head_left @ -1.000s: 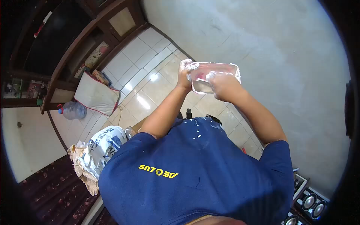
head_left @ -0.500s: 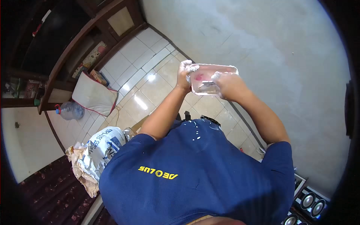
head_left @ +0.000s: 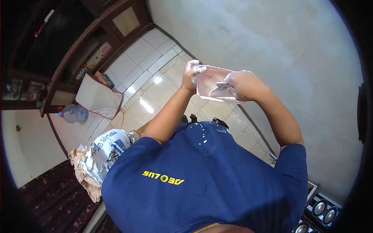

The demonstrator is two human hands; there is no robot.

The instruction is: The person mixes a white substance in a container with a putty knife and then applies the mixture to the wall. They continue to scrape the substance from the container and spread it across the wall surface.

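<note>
My left hand [head_left: 190,79] is closed on the left end of a shallow rectangular plastic tub [head_left: 208,75], held up in front of me and tilted so its inside shows. White paste coats that hand's fingers and the tub's rim. Inside the tub, a flat grey blade like a putty knife's [head_left: 223,87] lies near the bottom. Its handle is hidden in my right hand [head_left: 247,84], which is closed around it at the tub's right side. White smears cover the right fingers too.
A bare grey wall [head_left: 264,42] rises ahead and to the right. Tiled floor [head_left: 147,91] lies below. At left are a dark wooden cabinet [head_left: 105,31], a white cushion [head_left: 97,97], a water bottle [head_left: 75,114] and a crumpled sack [head_left: 105,155]. Speakers [head_left: 324,211] stand at lower right.
My right hand has moved slightly right with the putty knife, whose blade has turned and shows more of its flat face. The tub has tilted, its right end now lower.
</note>
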